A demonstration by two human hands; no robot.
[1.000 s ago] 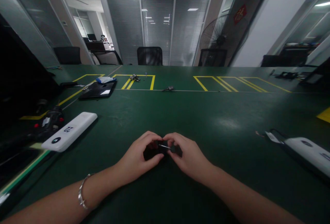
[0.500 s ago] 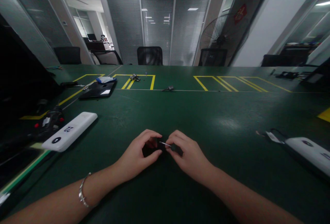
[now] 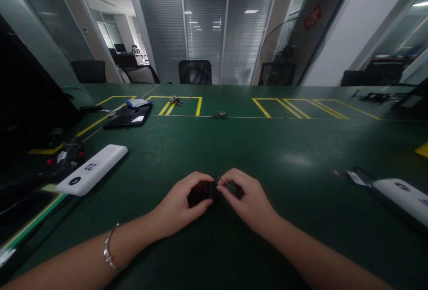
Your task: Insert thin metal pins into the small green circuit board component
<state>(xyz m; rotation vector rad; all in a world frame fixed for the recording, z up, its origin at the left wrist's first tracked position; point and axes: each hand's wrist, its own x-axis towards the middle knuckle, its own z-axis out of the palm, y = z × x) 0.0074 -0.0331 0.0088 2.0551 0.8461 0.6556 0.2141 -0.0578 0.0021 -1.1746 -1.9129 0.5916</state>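
Near the front middle of the green table [image 3: 214, 143], my left hand [image 3: 187, 201] grips a small black part [image 3: 211, 190] between thumb and fingers. Opposite it, my right hand [image 3: 245, 194] pinches a thin metal piece [image 3: 223, 181], its tip close to the black part's upper end. Whether the tip touches the part cannot be made out. The far side of the black part is hidden by my left fingers.
White device marked 22 [image 3: 92, 169] lies left, beside a black tool with red buttons [image 3: 68, 156]. Farther back are a black tablet [image 3: 129, 116], metal pieces [image 3: 175, 100] and a small grey object [image 3: 220, 114]. Another white device [image 3: 403, 196] lies right.
Both hands have shifted slightly to the right. The black part now shows more between them, and the thin metal piece has tilted, its tip now at the part's upper end.
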